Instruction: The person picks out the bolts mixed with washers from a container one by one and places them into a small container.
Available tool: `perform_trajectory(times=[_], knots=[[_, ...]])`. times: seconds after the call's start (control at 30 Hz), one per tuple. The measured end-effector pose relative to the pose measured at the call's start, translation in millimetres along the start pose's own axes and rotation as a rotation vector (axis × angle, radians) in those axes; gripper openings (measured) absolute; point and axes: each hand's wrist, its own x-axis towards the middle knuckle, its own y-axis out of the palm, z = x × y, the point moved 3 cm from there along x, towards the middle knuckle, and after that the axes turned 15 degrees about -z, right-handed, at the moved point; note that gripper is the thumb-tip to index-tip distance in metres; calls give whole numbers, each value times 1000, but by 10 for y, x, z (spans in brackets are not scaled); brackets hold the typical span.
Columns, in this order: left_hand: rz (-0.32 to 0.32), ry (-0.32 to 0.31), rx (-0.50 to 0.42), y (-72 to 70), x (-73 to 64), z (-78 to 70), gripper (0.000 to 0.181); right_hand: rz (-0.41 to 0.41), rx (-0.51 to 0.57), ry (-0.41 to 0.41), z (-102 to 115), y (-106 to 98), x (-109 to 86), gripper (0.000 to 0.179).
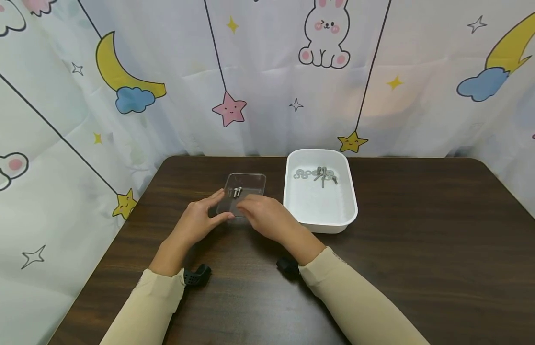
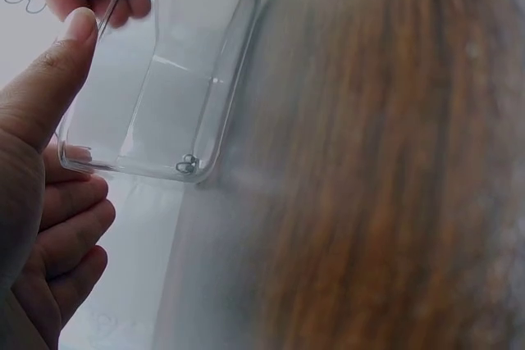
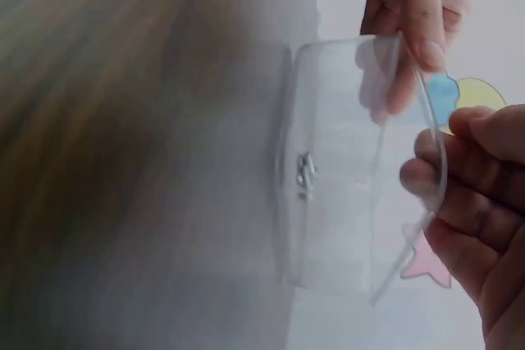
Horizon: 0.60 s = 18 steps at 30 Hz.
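Observation:
My left hand (image 1: 197, 219) holds the left side of a clear plastic box (image 1: 251, 180), thumb along the rim and fingers by the side wall. In the left wrist view the thumb (image 2: 51, 79) lies against the rim of that box. Several small metal pieces (image 1: 236, 192) are in the box, gathered in a small cluster. My right hand (image 1: 264, 216) is over the near right part of the box, fingers curled. From the right wrist its fingertips (image 3: 420, 175) show at the rim; whether anything is between them is hidden.
A white tray (image 1: 321, 211) stands right of the clear box, with several grey washers (image 1: 300, 172) and screws (image 1: 324, 176) near its far end. Both stand on a dark wood table (image 1: 422, 230). A patterned curtain (image 1: 267, 57) hangs along the table's far side.

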Motion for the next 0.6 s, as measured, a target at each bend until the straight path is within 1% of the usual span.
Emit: perform_trajectory(times=[0.2, 0.27, 0.37, 0.47, 0.6], knots=[[13, 18, 32, 0, 0, -3, 83, -64, -12, -68, -98, -241, -92, 19], [18, 21, 44, -3, 0, -10, 83, -101, -17, -95, -158, -333, -135, 18], [38, 15, 53, -3, -1, -17, 84, -169, -19, -111, -277, -483, -209, 16], [54, 6, 62, -6, 2, -23, 86, -205, -29, -93, -424, -634, -292, 15], [64, -2, 70, -14, 7, -35, 86, -191, -57, -19, -649, -812, -403, 16]])
